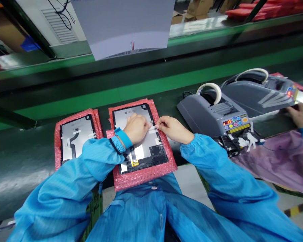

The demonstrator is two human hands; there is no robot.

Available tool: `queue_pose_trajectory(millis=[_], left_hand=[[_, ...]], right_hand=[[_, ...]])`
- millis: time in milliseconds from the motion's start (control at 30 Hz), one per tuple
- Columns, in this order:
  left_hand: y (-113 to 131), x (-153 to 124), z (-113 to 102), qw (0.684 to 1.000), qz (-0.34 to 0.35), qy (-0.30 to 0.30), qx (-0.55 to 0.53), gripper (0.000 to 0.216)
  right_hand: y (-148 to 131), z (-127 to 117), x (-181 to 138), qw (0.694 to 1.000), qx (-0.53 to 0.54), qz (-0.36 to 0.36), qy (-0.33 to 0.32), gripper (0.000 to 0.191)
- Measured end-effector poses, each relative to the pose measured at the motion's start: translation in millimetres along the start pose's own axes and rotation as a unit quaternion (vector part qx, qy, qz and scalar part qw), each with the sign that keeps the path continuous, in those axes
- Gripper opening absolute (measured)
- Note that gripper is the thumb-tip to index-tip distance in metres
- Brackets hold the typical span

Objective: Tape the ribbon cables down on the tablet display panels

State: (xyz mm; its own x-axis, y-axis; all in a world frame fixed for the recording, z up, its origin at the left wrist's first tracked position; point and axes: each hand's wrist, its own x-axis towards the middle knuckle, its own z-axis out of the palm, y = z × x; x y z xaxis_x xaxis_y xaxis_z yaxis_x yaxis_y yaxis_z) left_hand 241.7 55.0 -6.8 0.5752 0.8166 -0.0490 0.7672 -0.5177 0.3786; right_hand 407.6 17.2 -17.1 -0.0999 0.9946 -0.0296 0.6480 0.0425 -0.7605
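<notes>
Pink bubble wrap lies under both tablet display panels on the dark bench, two panels by my count. One display panel [121,118] sits right before the blue-sleeved worker, face of silver and black, with one yellow-ended ribbon [135,163] near its seven o'clock edge. The second panel [82,129] rests at nine o'clock from it, partly behind the left sleeve.

Two hands work over the first panel. The left hand [135,128], one blue band [123,137] on its wrist, lies across the middle, fingers bent; whether they grip anything I cannot tell. At the panel's two o'clock edge, the right hand [175,129] pinches one white tape strip [153,127] between thumb and forefinger.

Two grey tape dispensers [204,112] stand towards two o'clock, each with one cream roll. One co-worker's hand [301,115] shows at three o'clock.
</notes>
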Motion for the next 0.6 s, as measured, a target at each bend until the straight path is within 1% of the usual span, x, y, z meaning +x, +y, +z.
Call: queue_pose_trajectory(millis=[100, 167, 200, 300, 367, 433, 500, 567, 600], left_hand=[[2, -1, -1, 1.0, 0.0, 0.003, -0.004, 0.025], [2, -2, -2, 1.0, -0.006, 0.01, -0.009, 0.023], [2, -2, -3, 1.0, -0.013, 0.016, -0.012, 0.022], [-1, -1, -3, 0.998, -0.038, 0.034, -0.024, 0.021], [-3, 1, -2, 0.998, -0.047, 0.034, -0.033, 0.025], [-4, 4, -2, 0.998, -0.052, 0.03, -0.033, 0.026], [-6, 4, -5, 0.997, -0.062, 0.031, -0.028, 0.022], [-11, -2, -14, 0.997, -0.064, 0.042, -0.031, 0.019], [-17, -9, -20, 0.996, -0.061, 0.058, -0.038, 0.019]], right_hand=[[1, 0, 2, 0.999, 0.02, 0.03, -0.009, 0.013], [4, 1, 3, 0.995, 0.067, 0.066, -0.011, 0.016], [6, 2, 4, 0.99, 0.107, 0.09, -0.009, 0.02], [14, 6, 5, 0.954, 0.249, 0.166, -0.011, 0.04], [17, 9, 5, 0.93, 0.31, 0.198, -0.029, 0.049], [19, 11, 3, 0.914, 0.341, 0.215, -0.046, 0.051], [20, 11, 0, 0.906, 0.357, 0.222, -0.057, 0.051], [20, 10, -4, 0.911, 0.348, 0.217, -0.05, 0.049], [20, 8, -6, 0.92, 0.331, 0.207, -0.039, 0.048]])
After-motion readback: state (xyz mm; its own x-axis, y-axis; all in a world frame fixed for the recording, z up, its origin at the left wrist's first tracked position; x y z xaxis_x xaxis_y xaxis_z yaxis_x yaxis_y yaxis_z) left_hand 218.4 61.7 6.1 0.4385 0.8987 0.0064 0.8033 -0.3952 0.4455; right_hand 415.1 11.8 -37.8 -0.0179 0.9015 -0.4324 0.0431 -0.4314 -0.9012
